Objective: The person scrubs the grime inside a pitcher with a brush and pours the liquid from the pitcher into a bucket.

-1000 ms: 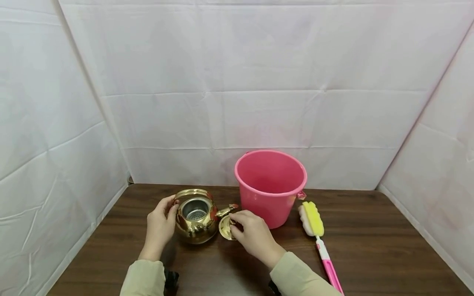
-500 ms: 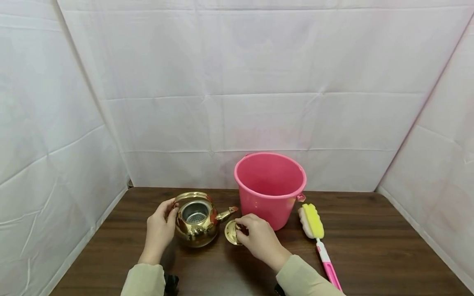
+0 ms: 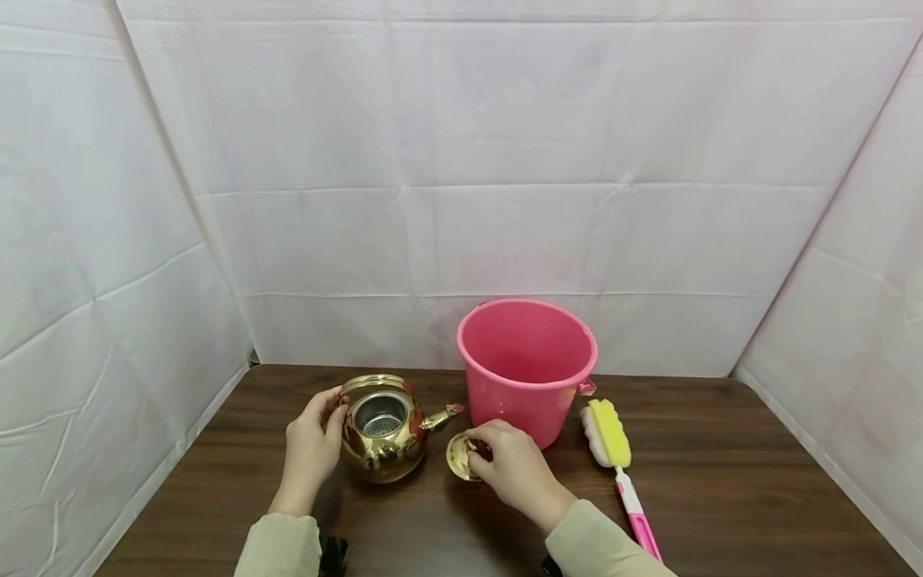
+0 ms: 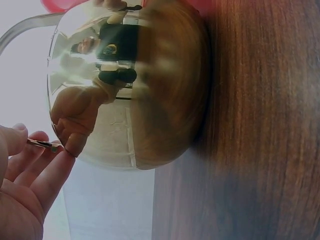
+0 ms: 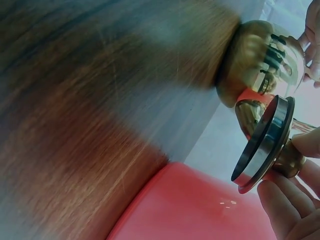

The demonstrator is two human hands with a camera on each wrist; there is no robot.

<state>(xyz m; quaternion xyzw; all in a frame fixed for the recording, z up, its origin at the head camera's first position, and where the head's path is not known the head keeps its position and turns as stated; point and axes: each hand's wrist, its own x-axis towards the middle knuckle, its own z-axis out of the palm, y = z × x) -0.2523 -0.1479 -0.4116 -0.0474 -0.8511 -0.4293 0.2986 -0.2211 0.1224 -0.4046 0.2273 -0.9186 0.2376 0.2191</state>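
A shiny gold teapot [image 3: 382,449] stands on the table with its top uncovered, showing a metal strainer [image 3: 380,414] inside and its spout pointing right. My left hand [image 3: 312,443] pinches the near end of the teapot's arched handle between thumb and fingers; the left wrist view shows fingertips [image 4: 65,155] right at the pot's side. Off to the right, my right hand [image 3: 515,467] holds the round gold lid [image 3: 459,458] by its knob. In the right wrist view the lid [image 5: 267,145] is tilted on edge, raised off the table.
Behind the right hand stands a pink bucket [image 3: 505,401], close to the spout tip. A sponge brush [image 3: 610,437] with a pink and white handle lies at the right on the dark wooden table [image 3: 721,473]. White cloth walls [image 3: 505,160] surround the back and sides.
My right hand has moved the lid to the right and slightly nearer, away from the spout. My left hand stays on the teapot's handle.
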